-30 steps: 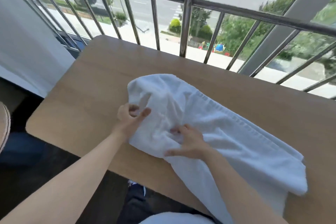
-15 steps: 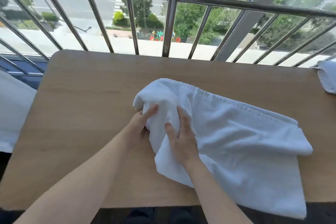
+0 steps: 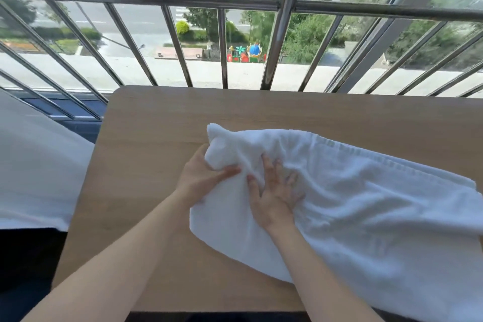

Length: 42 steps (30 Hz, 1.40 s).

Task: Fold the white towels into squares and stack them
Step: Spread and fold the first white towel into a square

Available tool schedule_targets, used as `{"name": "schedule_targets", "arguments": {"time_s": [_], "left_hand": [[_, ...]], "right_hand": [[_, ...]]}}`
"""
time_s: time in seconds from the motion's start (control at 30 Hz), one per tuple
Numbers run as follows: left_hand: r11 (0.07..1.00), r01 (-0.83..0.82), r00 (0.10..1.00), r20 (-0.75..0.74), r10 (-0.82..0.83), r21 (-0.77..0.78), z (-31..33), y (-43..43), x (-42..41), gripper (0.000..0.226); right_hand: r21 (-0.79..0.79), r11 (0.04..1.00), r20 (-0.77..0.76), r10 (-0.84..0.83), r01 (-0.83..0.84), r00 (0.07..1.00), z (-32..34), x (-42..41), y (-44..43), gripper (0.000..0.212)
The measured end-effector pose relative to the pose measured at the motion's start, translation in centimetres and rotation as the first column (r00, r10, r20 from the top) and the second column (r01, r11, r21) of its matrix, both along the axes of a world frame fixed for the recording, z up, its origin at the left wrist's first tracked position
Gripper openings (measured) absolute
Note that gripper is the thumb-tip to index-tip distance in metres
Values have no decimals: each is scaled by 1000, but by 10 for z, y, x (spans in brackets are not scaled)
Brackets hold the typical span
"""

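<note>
- Head view, what changed: a second ago the right hand (image 3: 274,196) lay low on the towel (image 3: 352,204), near the front edge of the table (image 3: 156,138), with its fingers partly curled; since then it has slid up and away from the body and flattened out
- Head view, the towel: its left end, a loose crumpled mound a second ago, is now gathered into a tighter raised lump at the left hand (image 3: 201,178), and the cloth to the right looks a little smoother, though it is creased around the fingers
- What that means: I judge that the person is pulling the left end straight and smoothing the cloth before a fold; no square has been made and no stack is in sight, so the task is at an early stage
- Left hand: it grips the towel's raised left end, thumb across the top of the cloth and fingers curled underneath, where they are hidden
- Right hand: palm down on the towel just beside the left hand, fingers spread wide and pressing the cloth flat; it holds nothing
- Where the towel is: on the table's right half, running from the hands out to the right, its near right part reaching past the front edge
- Beyond: a metal railing (image 3: 282,5) stands behind the table, and a white cloth (image 3: 34,165) lies off to the left
</note>
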<state>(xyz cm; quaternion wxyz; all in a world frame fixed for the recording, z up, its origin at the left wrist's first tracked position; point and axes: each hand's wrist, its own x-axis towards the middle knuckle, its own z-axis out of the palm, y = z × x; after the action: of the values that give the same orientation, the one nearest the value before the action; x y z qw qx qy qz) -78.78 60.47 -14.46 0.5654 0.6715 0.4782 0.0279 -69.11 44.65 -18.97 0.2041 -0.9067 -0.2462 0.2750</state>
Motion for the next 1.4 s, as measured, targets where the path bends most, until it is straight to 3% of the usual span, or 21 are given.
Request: {"name": "schedule_targets", "arguments": {"time_s": [0.1,0.2,0.27,0.37,0.5,0.6,0.7,0.8,0.9,1.0,1.1,1.2,1.3,1.4], "left_hand": [[998,-66,985,-163,66,2,-3,2,-9,76],[972,-70,985,-169,32,-225,-8,20,-15,76],[930,45,974,-191,-122,-365,-4,35,-18,68],[875,226,966,-18,-258,-427,-13,50,-13,60],[844,333,930,295,-220,-421,-20,52,11,62],[865,321,915,362,-178,-385,-26,46,23,68],[865,229,931,360,-61,-447,-38,40,17,51],[851,221,952,297,-81,-476,-44,35,-3,32],[876,216,963,244,-117,-432,-50,35,-29,27],[926,61,965,260,41,-373,-49,43,-38,11],[904,-12,934,317,162,-427,-39,59,-28,20],[842,154,948,317,21,-517,-30,64,-18,41],[853,270,943,300,-142,-447,-24,61,-9,42],[905,275,924,351,-155,-325,-13,58,-3,32]], "right_hand": [[7,1000,62,24,-24,998,-10,3,16,64],[-122,988,149,115,-97,982,-25,4,18,67],[-235,959,238,215,-158,947,-36,1,13,70],[-295,938,300,274,-184,914,-45,3,10,73],[-308,915,316,357,-260,879,-48,19,9,76],[-340,873,313,455,-349,834,-50,45,6,77],[-366,799,303,587,-478,750,-47,79,3,77],[-351,755,284,650,-554,705,-38,84,-3,78],[-280,811,293,581,-513,759,-40,39,-16,74],[-219,890,296,451,-400,842,-41,-10,-22,65],[-204,933,266,344,-296,901,-34,-25,-11,62],[-120,973,250,224,-199,942,-23,-17,10,67],[-6,984,201,176,-179,964,-14,-8,33,60],[150,973,164,149,-174,975,-7,-10,44,59]]}}
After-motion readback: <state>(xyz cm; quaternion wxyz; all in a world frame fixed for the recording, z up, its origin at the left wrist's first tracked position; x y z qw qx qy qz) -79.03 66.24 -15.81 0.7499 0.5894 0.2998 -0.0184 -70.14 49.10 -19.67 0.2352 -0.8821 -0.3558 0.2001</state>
